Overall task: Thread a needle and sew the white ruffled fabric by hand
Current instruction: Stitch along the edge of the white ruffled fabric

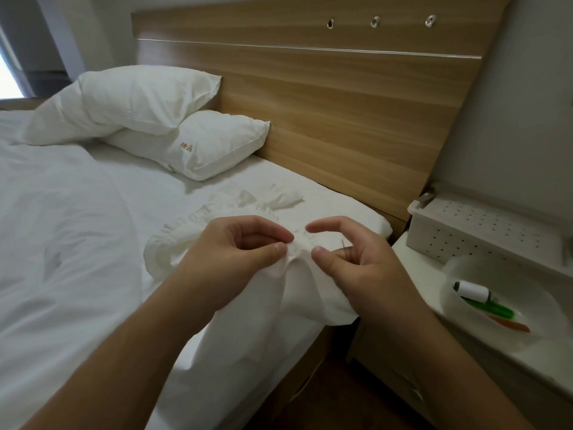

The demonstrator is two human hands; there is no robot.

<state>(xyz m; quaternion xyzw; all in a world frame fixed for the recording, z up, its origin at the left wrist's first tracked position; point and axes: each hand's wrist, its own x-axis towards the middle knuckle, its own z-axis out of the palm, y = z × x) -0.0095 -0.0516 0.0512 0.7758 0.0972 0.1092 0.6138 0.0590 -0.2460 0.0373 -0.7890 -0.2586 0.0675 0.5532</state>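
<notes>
The white ruffled fabric [248, 209] lies on the bed's right side and drapes over its edge toward me. My left hand [235, 259] pinches a gathered ruffle between thumb and forefinger. Just right of that ruffle, my right hand [356, 262] has its forefinger arched and its thumb extended, apart from each other. A thin needle [343, 245] shows between the right hand's curled fingers, which seem to hold it. No thread is visible on the needle. A spool of white thread [473, 291] lies in a white bowl [465, 333] on the nightstand.
Two white pillows [148, 100] lean against the wooden headboard [341, 103]. A white duvet [55, 228] covers the bed's left side. The nightstand on the right carries a white perforated box [483, 231] and the bowl, which also holds green and orange tools [493, 310].
</notes>
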